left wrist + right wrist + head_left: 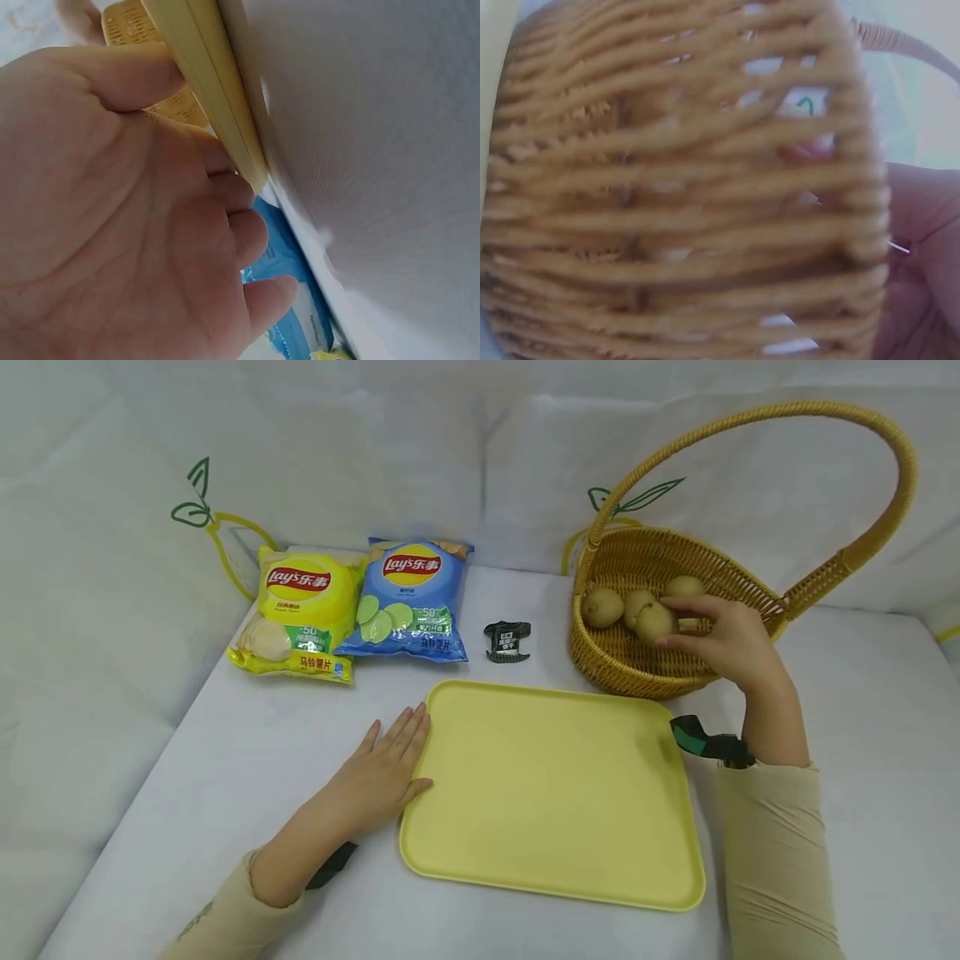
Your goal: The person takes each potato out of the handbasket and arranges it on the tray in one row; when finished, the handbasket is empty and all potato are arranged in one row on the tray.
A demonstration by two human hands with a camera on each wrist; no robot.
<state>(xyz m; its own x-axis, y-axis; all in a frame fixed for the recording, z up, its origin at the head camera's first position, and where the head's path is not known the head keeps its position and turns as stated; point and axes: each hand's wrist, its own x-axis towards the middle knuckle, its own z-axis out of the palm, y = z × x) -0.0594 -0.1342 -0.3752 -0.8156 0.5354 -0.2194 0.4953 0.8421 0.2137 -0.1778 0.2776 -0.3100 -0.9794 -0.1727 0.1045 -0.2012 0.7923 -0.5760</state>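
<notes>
In the head view my right hand (723,639) reaches into the wicker basket (622,672) and pinches a round yellow-brown fruit (655,623) between thumb and fingers. Other such fruits (603,607) lie around it in the basket. The weave (682,180) fills most of the right wrist view, with part of the right hand (922,262) behind its rim. My left hand (382,777) rests with straight fingers on the left edge of the yellow tray (547,793). In the left wrist view the fingers of that hand (150,202) touch the tray's side (214,82).
A yellow chip bag (303,614) and a blue chip bag (412,602) lie side by side at the back left. Between the blue bag and the basket is a small black packet (507,642). The basket's tall handle (817,410) arches over the right side.
</notes>
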